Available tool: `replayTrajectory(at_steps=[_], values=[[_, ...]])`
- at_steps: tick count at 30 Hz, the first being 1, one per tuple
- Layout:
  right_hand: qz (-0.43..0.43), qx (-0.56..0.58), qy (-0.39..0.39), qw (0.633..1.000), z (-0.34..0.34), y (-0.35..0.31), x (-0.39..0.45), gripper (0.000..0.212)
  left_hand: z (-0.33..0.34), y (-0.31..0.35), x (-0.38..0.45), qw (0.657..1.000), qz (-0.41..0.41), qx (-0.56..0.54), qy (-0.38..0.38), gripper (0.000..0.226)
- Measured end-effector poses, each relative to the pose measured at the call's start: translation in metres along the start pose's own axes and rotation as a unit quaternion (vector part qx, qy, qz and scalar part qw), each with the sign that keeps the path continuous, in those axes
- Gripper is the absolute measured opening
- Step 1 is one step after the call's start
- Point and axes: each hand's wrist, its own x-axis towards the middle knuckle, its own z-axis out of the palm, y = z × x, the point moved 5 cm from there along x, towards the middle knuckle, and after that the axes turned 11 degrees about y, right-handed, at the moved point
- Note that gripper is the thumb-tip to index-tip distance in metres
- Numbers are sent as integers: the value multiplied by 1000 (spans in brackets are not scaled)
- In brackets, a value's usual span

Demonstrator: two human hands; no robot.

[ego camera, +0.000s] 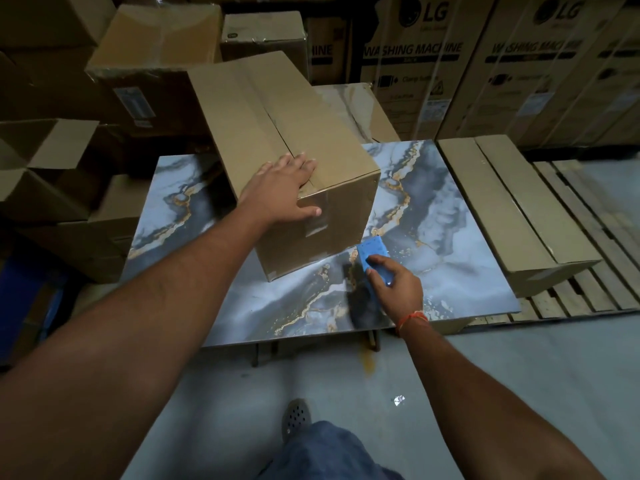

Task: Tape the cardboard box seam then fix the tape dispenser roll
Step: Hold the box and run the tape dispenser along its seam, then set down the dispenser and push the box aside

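Box [277,140]: on marble table [450,271], seam up
Left hand [280,188]: flat, fingers spread on box's near edge
Right hand [394,285]: clamped on blue dispenser [374,254]

The left hand [282,188] lies flat on the near top edge of the brown cardboard box [277,133] on the marble-patterned table [450,254]; the right hand [394,289] grips the blue plastic tape dispenser [374,252] just beside it.

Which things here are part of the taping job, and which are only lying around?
In the job:
- cardboard box, left hand resting on it
- blue tape dispenser, gripped by right hand
- marble-pattern table under them

Lying about:
- stacked cartons
- washing machine boxes
- flat carton
- wooden pallet
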Motion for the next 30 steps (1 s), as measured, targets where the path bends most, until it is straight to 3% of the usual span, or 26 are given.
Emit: replayTrajectory(at_steps=[7,18,23,27,30], values=[[-94,-236,-25,967,-6,23,27,38,2,-1,1,1000,2,-1,7,101],[-158,-360,-86,915,8,51,38,44,3,-1,0,1000,-3,19,4,101],[-113,-431,-60,893,15,49,26,56,2,0,-2,1000,1,16,-10,109],[-70,-371,54,924,1,13,-1,67,-2,2,-5,1000,8,4,-18,109],[-145,-239,108,954,-2,-35,-10,69,-2,0,-6,999,19,-15,-24,96]])
